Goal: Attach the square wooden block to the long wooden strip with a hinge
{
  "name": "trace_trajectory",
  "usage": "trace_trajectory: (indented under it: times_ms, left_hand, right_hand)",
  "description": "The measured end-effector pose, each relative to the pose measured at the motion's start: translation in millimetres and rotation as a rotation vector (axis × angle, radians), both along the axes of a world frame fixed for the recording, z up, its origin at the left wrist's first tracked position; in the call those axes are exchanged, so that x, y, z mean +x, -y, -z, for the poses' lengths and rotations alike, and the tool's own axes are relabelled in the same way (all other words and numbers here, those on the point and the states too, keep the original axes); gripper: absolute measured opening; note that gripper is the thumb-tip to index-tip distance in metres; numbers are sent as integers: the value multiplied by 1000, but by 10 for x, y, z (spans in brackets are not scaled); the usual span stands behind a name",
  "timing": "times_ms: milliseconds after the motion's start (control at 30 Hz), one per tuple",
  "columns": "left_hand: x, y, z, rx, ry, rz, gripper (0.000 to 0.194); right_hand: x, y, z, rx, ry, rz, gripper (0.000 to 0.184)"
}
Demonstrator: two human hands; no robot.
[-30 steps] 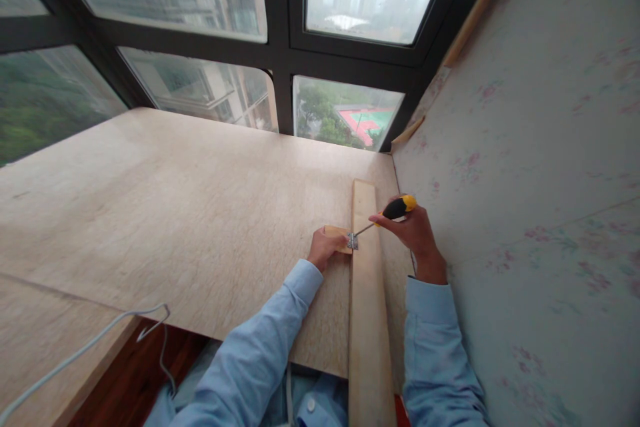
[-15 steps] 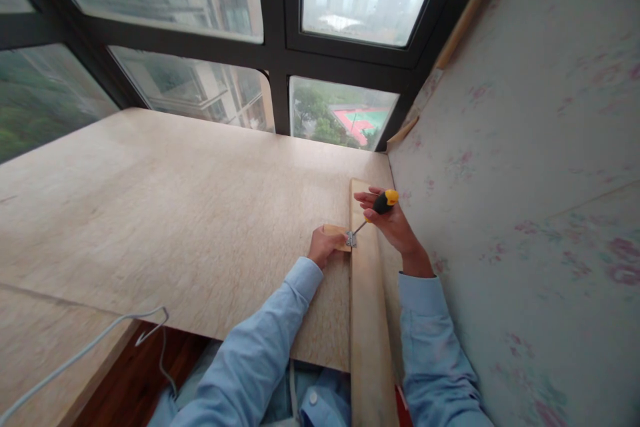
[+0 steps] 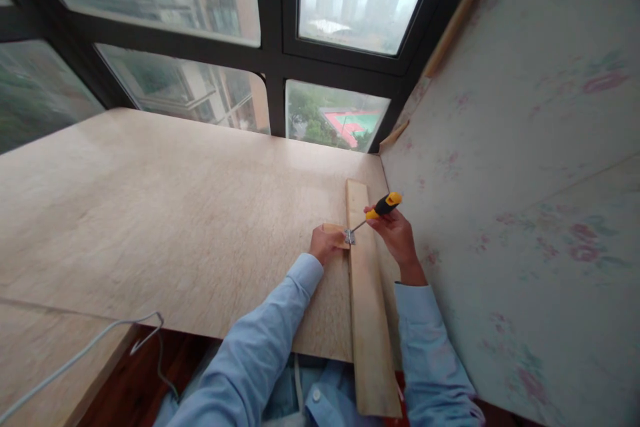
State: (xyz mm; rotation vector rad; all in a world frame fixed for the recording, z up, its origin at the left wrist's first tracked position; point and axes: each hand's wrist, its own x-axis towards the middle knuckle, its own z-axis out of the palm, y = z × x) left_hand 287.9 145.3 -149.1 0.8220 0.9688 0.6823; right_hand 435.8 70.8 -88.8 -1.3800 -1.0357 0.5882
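A long wooden board (image 3: 370, 320) lies on the table near the wall, its near end sticking out past the table edge. Against its left side sits a short wood piece (image 3: 331, 227), which my left hand (image 3: 324, 245) grips. A small metal hinge (image 3: 349, 237) bridges the two pieces. My right hand (image 3: 395, 233) has its fingers closed around the yellow-and-black handle of a screwdriver (image 3: 385, 205). The slanted shaft points down to the left, with its tip at the hinge; any screw there is too small to make out.
The pale marbled tabletop (image 3: 175, 213) stretches left toward dark-framed windows (image 3: 273, 73). A flower-patterned wall (image 3: 525, 213) rises close on the right. A white cable (image 3: 100, 337) crosses the table's near left edge and hangs down beside it.
My right hand's fingers, spread before, have closed around the screwdriver handle. The screwdriver tip stays at the hinge. My left hand keeps its grip, and the view has shifted slightly.
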Motion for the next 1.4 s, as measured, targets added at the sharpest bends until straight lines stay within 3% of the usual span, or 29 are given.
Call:
trace_trajectory:
  times_ms: [133, 200, 267, 433, 533, 600, 767, 1067, 1233, 1400]
  left_hand:
    - [10, -7, 52, -2, 14, -10, 22]
    - [12, -6, 59, -1, 16, -17, 22]
    - [14, -3, 60, 1, 19, -24, 22]
    - [15, 1, 57, -2, 67, -26, 23]
    - [9, 4, 43, -13, 67, -25, 22]
    - [5, 6, 29, -11, 45, -27, 22]
    - [-1, 11, 5, -7, 26, -28, 22]
    - [22, -13, 97, -18, 67, -15, 21]
    - [9, -1, 68, -21, 88, -5, 23]
    - [-15, 11, 31, -1, 51, -31, 27]
  right_hand:
    - [13, -99, -28, -103, 276, 288, 60]
    - [-1, -136, -35, -137, 343, 317, 63]
    - [-26, -150, -35, -104, 291, 249, 64]
    - [-86, -82, -77, 113, -59, -23, 63]
    - [-94, -36, -134, 118, -101, -52, 61]
    - [-93, -36, -170, 72, -37, 20, 56]
    - [-115, -124, -237, -23, 342, 379, 49]
    - [-132, -88, -371, 54, 396, 545, 52]
    - [10, 74, -318, -204, 587, 421, 48]
    - [146, 222, -23, -618, 764, 284, 37]
